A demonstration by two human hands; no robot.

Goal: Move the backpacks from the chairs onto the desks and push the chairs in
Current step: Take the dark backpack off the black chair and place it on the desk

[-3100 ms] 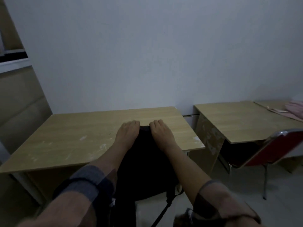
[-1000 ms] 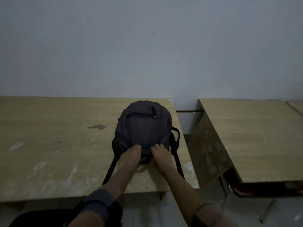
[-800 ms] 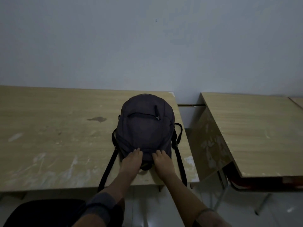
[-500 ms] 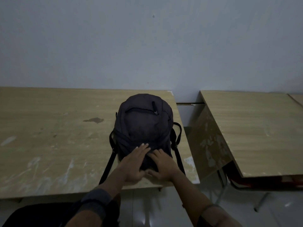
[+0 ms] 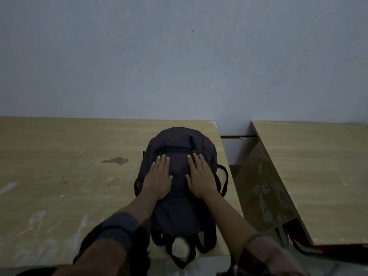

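— While both palms lie flat on it, where does the dark backpack sit?
— On the wooden desk, near that desk's right edge, its straps trailing past the near edge below the wrists.
— And the hands themselves?
— The left hand is spread out on the backpack's left half with its fingers straight, gripping nothing. The right hand lies the same way just beside it, fingers straight and pointing toward the zipper pull right ahead of its fingertips.
— Anything to the right of the right hand?
— A second desk, set apart from the first by a gap. Under its near corner shows a bit of red chair.
— And behind the left forearm?
— A dark shape at the bottom edge; I cannot tell what it is.
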